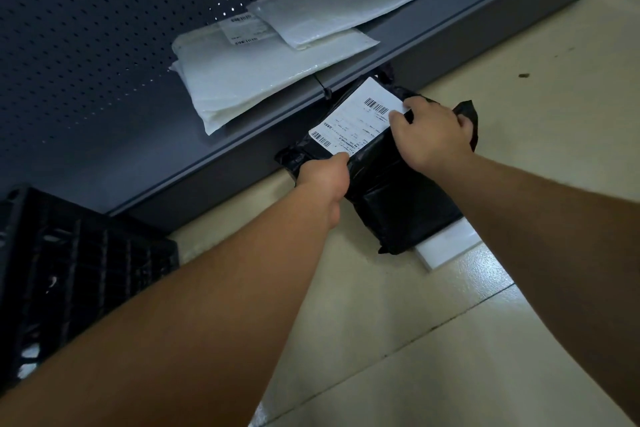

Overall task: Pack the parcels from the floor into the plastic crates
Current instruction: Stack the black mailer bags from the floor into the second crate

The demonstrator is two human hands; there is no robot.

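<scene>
While both my hands grip it, the black parcel (pixel 388 180) sits low at the foot of the grey shelf (pixel 277 121), over the floor (pixel 398 322), its near end lying across a flat white parcel (pixel 446 246). My left hand (pixel 323 180) pinches the left edge by the lower corner of the white shipping label (pixel 356 118), and my right hand (pixel 433 135) curls over the far right edge beside the barcode. I judge the wrapping to be thin, crinkly plastic film: soft, slack at the corners and rather slippery, so it may sag or slide if I hold only loose film. The squarish bulge in the middle suggests something firmer inside, probably light, and a hold on that body would be surer than on the flaps. I would keep my fingers off the label so it does not peel. A black plastic crate (pixel 79 270) stands near on the left, and two white padded mailers (pixel 270 69) lie on the shelf, well apart from my hands.
</scene>
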